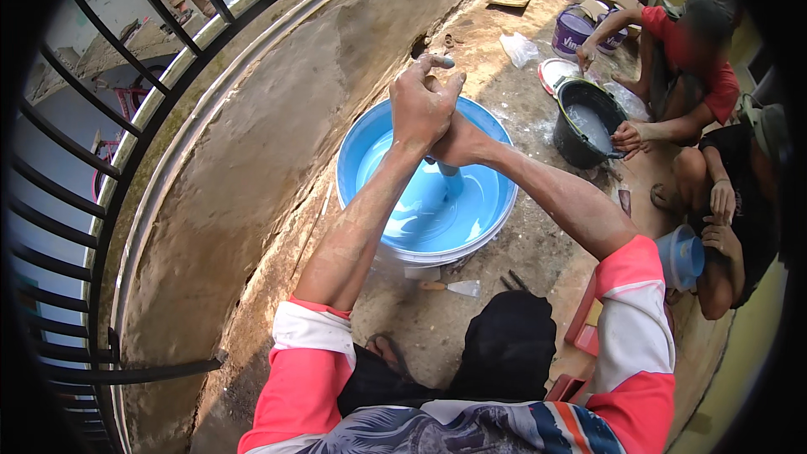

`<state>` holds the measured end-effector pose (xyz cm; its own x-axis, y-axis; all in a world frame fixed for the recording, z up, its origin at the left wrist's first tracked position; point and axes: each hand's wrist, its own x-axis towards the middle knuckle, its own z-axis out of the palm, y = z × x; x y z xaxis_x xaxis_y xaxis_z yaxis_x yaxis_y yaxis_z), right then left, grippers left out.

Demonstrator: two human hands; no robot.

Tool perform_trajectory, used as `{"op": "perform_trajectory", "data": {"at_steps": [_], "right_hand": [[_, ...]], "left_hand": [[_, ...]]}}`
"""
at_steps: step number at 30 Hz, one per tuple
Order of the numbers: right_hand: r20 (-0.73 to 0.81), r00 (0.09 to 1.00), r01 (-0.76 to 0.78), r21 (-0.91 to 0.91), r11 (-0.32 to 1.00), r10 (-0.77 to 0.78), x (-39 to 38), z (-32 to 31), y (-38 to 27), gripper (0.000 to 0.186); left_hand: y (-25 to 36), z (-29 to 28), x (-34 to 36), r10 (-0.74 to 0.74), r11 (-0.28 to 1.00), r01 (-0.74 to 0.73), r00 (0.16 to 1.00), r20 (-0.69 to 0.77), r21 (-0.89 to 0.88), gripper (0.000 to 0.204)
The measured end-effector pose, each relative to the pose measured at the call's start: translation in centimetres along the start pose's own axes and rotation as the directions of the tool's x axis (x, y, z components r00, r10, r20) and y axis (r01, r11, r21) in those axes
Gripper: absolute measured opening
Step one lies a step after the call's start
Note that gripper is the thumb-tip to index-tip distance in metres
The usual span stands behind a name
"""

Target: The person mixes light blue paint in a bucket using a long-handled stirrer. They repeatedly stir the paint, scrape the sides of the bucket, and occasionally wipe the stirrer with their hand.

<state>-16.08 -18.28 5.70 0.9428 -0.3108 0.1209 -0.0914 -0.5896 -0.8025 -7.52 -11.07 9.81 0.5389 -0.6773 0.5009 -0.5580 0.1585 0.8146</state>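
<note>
A white-rimmed bucket (496,245) of light blue paint (412,210) stands on the ground in front of me. A paint-coated stirring stick (452,176) dips into the paint. My left hand (420,108) is closed at the upper end of the stick, above the right one. Just below it, my right hand (458,143) wraps around the same stick, its fingers partly hidden. My forearms cross over the bucket's near side. A scraper (454,287) with a wooden handle lies on the ground close to the bucket.
Black railings (63,244) and a curved concrete wall (227,168) bound the left. At right, one person in red (698,67) holds a black bucket (580,147) of whitish liquid; another (740,193) sits by a blue-stained container (681,258). Purple buckets (573,31) stand behind.
</note>
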Motion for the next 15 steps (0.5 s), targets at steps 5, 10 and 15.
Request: {"op": "perform_trajectory", "data": {"at_steps": [5, 10, 15], "right_hand": [[-0.315, 0.912, 0.211, -0.191, 0.959, -0.264, 3.7, 3.8, 5.2, 0.038], [-0.375, 0.887, 0.259, -0.079, 0.963, -0.269, 4.5, 8.2, 2.8, 0.031], [0.145, 0.986, -0.131, 0.346, 0.929, 0.085, 1.1, 3.9, -1.8, 0.018]], "left_hand": [[-0.6, -0.8, 0.2, 0.130, 0.974, -0.124, 0.991, -0.015, 0.188, 0.032], [0.1, -3.5, 0.5, 0.107, 0.952, -0.126, 0.991, 0.081, 0.278, 0.035], [-1.3, -3.7, 0.6, -0.038, 0.993, 0.032, 0.998, 0.049, 0.118, 0.035]]}}
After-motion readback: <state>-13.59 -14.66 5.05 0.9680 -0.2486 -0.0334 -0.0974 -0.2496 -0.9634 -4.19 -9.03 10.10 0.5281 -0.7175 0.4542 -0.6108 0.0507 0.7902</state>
